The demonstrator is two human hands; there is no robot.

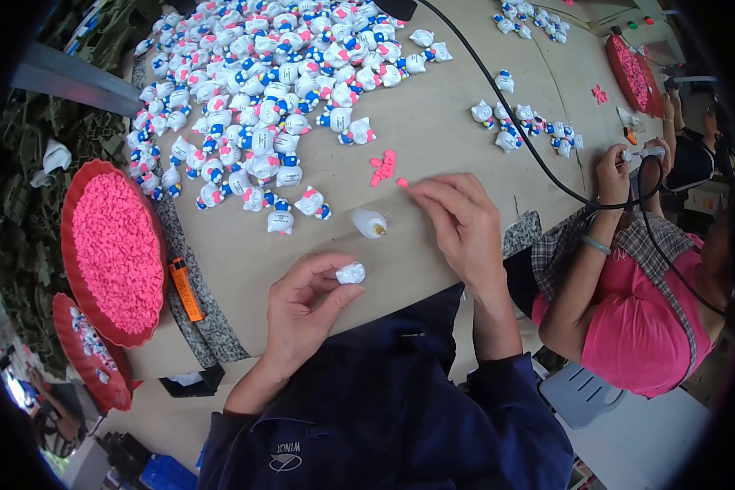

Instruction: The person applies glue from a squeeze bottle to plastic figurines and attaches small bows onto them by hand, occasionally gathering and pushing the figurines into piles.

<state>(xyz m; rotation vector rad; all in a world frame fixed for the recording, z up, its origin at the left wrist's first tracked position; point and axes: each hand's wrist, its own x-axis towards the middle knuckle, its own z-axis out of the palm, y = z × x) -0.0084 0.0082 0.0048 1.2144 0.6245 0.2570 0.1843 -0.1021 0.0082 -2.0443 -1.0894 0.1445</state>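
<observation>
My left hand (298, 306) is closed around a small white figurine piece (351, 273), held between thumb and fingers above the table's near edge. To its right, my right hand (467, 229) pinches with thumb and index finger at a small pink piece (403, 183) just above the tabletop. Beside those fingertips lies a little heap of loose pink pieces (381, 167). Between my hands, a small white squeeze bottle (369, 223) with a yellowish tip rests on its side. Finished-looking white cat figurines (269, 106) with pink and blue parts cover the far left of the table.
At left stands a red bowl (131, 337) full of pink pieces, near an orange utility knife (186, 290). Below it, another red bowl (116, 396) holds figurines. A black cable (486, 69) hangs across the right side. A co-worker in pink (633, 343) sits at right.
</observation>
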